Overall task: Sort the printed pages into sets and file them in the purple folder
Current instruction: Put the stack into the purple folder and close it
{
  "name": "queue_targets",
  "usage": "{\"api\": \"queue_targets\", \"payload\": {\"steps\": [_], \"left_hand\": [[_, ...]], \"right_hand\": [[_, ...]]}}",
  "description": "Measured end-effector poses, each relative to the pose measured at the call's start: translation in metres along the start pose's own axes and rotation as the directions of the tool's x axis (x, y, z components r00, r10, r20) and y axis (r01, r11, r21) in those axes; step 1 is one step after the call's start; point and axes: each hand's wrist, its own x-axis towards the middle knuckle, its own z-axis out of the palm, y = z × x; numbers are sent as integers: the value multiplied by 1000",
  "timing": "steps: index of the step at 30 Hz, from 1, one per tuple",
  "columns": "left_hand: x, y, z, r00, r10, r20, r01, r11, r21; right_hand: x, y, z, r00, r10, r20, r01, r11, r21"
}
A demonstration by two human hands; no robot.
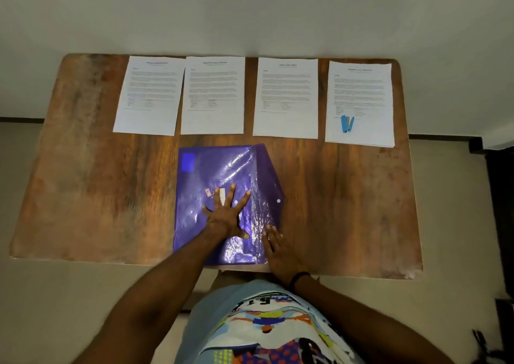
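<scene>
Purple folder [200, 174] lies flat at the counter's [83, 155] near-centre, long axis running straight away from me. Its flap [268, 174] is swung out to the right, snap stud [278, 201] showing, so the mouth is along the right-hand long edge.

L hand [224, 213] is planted on the folder's front face. Its fingers [232, 190] are splayed wide and flat, pressing and holding nothing. R hand [275, 248] sits at the near-right corner with fingers straight and together. The tips are on the plastic by the flap fold; they grip nothing either.

The pages are in a row along the far edge, all long-axis away from me like the folder: set 1 [150, 94], set 2 [213, 94], set 3 [286, 96], set 4 [360, 96]. A blue stapler [347, 123] rests on set 4's near end.

Key relation: every set lies beyond the fingers, past the folder's far edge. Set 2 is dead ahead of the folder, set 3 just beyond the flap. R hand is nearer the mouth and sets 3–4; L is nearer sets 1–2.

My read: sorting looks done and filing hasn't begun. Sheets must turn approx. a quarter to enter sideways, or slide in from the right. There's bare wood right of the flap for that. Sets 2 and 3 end just short of the folder's far edge, so little slack there. The stapler must come off set 4 before that set moves.
</scene>
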Motion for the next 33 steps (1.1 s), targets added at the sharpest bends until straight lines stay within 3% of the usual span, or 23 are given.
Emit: {"api": "queue_targets", "payload": {"steps": [5,7,10,16,18,20,23,26,29,33], "left_hand": [[-3,4,-3,1000,10,-27,-10,1000,10],[-4,7,-7,1000,-8,-6,8,1000,7],[-6,12,-9,1000,-28,11,28,1000,10],[-7,13,-11,1000,-19,10,19,1000,2],[-8,13,-10,1000,-18,-14,18,1000,22],[-11,14,-12,999,-16,-35,19,998,62],[-16,16,-17,999,-9,-35,12,996,84],[-17,17,-20,999,-14,-39,18,996,91],[-16,23,-27,998,0,-68,6,995,99],[-11,29,-45,993,-25,-114,18,998,-57]], "right_hand": [[11,-4,-21,993,96,-63,-92,993,68],[18,2,-35,981,180,-65,-179,983,31],[28,14,-31,974,188,-124,-191,982,-9],[20,31,-27,980,187,-61,-173,968,181],[16,26,-34,982,186,-43,-179,976,127],[11,16,-47,990,135,-35,-136,989,-56],[13,7,-53,980,118,-158,-137,983,-118],[16,2,-65,977,111,-182,-126,989,-74],[22,8,-81,939,51,-339,-51,999,8],[35,44,-128,858,228,-460,-28,916,401]]}}
